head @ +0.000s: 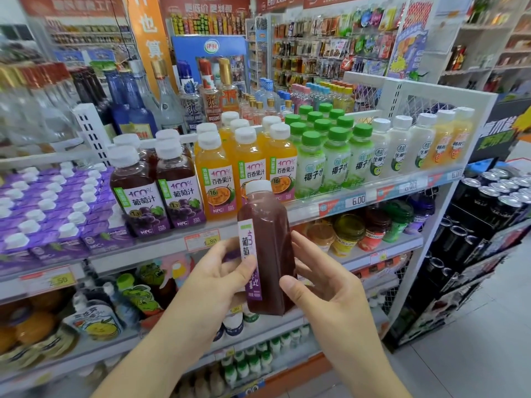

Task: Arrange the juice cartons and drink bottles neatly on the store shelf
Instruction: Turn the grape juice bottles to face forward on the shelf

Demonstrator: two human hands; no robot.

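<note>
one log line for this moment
phase: holding | object: grape juice bottle, upright, off shelf | left hand: grips label side | right hand: holds right side

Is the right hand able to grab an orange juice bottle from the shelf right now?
Probably not yet: the right hand is busy holding the grape juice bottle with the left hand, though nothing blocks the orange juice bottles.

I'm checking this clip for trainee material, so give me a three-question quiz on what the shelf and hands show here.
1. True or false: the held grape juice bottle has its white cap on.
2. Which bottles stand right of the orange passion fruit bottles? A) green-capped coconut water bottles B) purple cartons
3. Which hand pinches the bottle on its label side?

Key: 1 true. 2 A. 3 the left hand; the right hand supports the other side.
</note>
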